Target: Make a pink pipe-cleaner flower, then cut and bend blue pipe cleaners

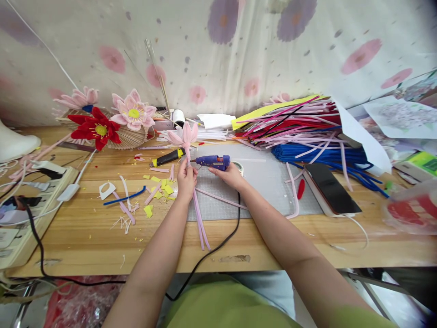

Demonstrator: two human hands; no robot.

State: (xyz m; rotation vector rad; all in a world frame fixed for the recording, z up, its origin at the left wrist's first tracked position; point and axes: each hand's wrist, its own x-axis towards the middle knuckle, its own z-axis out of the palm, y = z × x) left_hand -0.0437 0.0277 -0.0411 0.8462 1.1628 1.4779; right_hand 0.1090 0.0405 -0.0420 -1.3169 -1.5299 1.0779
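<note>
My left hand [187,181] is closed around the stem of a pink fuzzy flower [186,135], which stands upright with its petals on top. Long pale purple strips [200,221] hang down below that hand. My right hand [230,175] grips a blue glue gun [213,161] from the right side. The gun's tip points left and is close to the flower's stem; whether it touches cannot be made out. A black cable [235,228] runs down from near the gun. Beneath both hands lies the edge of a grey cutting mat [266,182].
Finished flowers, one red [99,130] and one pink [134,112], stand at the back left. Yellow scraps [165,187] and a yellow-black cutter [168,157] lie left of my hands. Coloured stems [290,123] pile up behind right, near a phone [331,189]. A power strip [41,218] sits left.
</note>
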